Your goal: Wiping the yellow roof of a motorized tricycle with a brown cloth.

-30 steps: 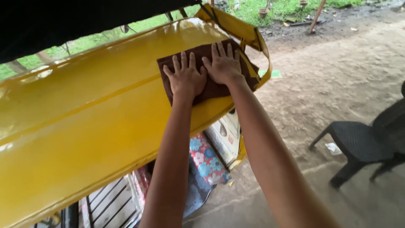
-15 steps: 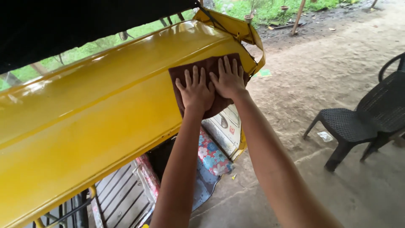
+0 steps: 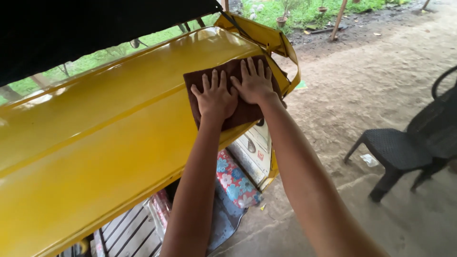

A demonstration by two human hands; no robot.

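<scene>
1. Grip: my left hand (image 3: 215, 97) and right hand (image 3: 254, 82) are both flat, fingers spread, palms pressed on the cloth (image 3: 238, 112). Nothing clamped, no pinch; they touch side by side.
2. Cloth: brown, lying flat on the roof (image 3: 109, 138), near its far right end, just short of the bent corner trim (image 3: 281, 45). Its lower edge hangs slightly past the roof's near edge.
3. Doing it well, my call: keep palm load even so the cloth doesn't bunch under the fingers; keep it spread flat.
4. Stroke along the ridge line in the panel, not across; less skipping over the crease.
5. Risk: that corner trim looks sharp and kinked. I'd stop fingertips short of it and let only cloth cross.
6. Surface is glossy yellow, likely slick; lean weight through straight arms, not wrists.
7. Around: floral fabric (image 3: 233, 181) below the roof edge, black chair (image 3: 404, 152) well apart on the dirt floor.
</scene>
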